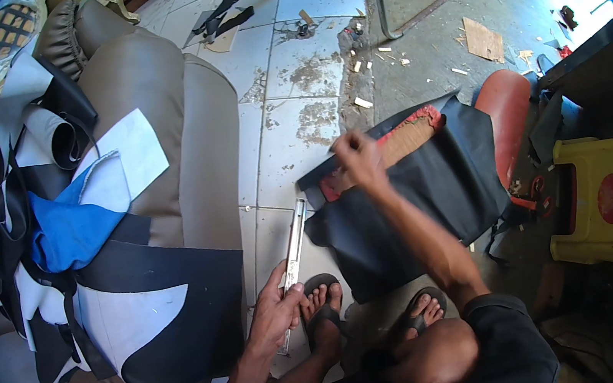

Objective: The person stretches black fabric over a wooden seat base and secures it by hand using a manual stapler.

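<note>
My left hand [278, 307] is closed around a long, narrow pale strip [294, 236] with a metallic look, held upright at a slant. Ahead and to the right, my right hand [356, 155] has curled fingers at the folded far edge of a black sheet of upholstery material [412, 232]; what they hold is unclear. The black sheet drapes over a red padded piece [506, 119], where a torn red edge surrounds an exposed brown board [408, 143].
A taupe padded sofa [206, 166] at left bears black, white and blue offcuts [79, 229]. A metal-legged frame [419, 18] stands beyond me on the scrap-strewn tile and concrete floor [266, 150]. A yellow plastic stool [580, 210] sits at right. My sandalled feet are below.
</note>
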The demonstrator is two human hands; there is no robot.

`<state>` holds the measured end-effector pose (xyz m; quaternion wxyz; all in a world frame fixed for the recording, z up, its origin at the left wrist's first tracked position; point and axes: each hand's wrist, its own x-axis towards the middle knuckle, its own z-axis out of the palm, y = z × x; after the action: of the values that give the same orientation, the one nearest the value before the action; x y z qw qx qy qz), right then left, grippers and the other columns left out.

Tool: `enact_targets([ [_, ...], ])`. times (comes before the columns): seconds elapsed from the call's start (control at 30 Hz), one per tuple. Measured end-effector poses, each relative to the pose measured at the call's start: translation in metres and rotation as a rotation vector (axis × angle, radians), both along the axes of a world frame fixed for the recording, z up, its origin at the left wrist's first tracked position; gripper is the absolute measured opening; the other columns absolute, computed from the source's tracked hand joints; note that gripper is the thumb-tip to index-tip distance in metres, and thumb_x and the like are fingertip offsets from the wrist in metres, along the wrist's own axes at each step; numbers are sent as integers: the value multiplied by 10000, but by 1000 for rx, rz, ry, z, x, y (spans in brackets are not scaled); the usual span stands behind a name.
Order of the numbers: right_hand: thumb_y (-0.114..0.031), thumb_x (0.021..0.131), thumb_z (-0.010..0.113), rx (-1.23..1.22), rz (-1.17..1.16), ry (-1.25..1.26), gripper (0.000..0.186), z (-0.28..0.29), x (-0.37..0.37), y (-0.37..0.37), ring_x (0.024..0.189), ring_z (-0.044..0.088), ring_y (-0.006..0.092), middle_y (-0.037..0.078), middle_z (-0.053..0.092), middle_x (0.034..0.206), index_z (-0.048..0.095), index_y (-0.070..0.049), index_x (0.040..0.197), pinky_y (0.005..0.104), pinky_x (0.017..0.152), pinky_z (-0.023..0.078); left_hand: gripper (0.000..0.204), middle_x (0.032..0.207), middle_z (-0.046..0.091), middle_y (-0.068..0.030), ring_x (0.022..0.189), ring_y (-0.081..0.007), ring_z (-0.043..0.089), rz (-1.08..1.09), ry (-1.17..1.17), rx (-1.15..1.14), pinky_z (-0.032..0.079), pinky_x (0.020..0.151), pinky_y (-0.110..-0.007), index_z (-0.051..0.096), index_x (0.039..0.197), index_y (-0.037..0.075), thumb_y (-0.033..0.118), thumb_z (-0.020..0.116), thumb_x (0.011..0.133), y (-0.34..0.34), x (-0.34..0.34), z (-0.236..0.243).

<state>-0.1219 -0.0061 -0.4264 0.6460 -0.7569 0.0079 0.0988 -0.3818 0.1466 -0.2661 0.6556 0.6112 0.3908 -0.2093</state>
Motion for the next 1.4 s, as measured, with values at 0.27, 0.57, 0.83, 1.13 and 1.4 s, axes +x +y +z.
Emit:
enact_targets([
  [0.27,-160,913,714,67,84,36,186,61,-131,9,722,731,291,172,699,776,659,10,965,411,701,567,639,787,639,-59,452,-43,442,-86,-101,102,363,379,-207,325,1645,88,73,580,1059,-34,13,-11],
  [0.57,-275,1055,633,103,-212,278,254,56,-137,-70,849,714,220,127,735,949,649,-33,1130,395,773,567,642,792,630,-75,460,-50,460,-208,-184,-101,397,419,-210,293,1643,49,59,567,1063,-66,43,4],
  [0.83,-402,1051,665,1508,-156,490,467,19,-140,-138,1130,705,261,107,710,1205,602,-45,1345,481,986,595,759,1093,692,-206,612,-118,657,-536,-116,-796,613,574,-299,173,1680,92,162,612,1065,-78,92,19],
  [1.13,-411,1057,643,1442,-350,185,374,52,-173,-196,1086,725,259,99,714,1164,625,-93,1251,501,997,609,461,1017,702,-178,1178,-319,628,148,-906,-79,437,1094,-488,645,1031,3,351,359,1126,-98,128,-5],
  [1.4,-444,1081,578,1223,-255,221,434,76,-189,-195,1073,678,258,90,637,1117,547,-93,1335,520,1003,572,360,1107,690,-152,1103,-272,644,-149,-911,-41,455,1063,-413,653,1125,-18,305,496,1101,-157,148,-25],
])
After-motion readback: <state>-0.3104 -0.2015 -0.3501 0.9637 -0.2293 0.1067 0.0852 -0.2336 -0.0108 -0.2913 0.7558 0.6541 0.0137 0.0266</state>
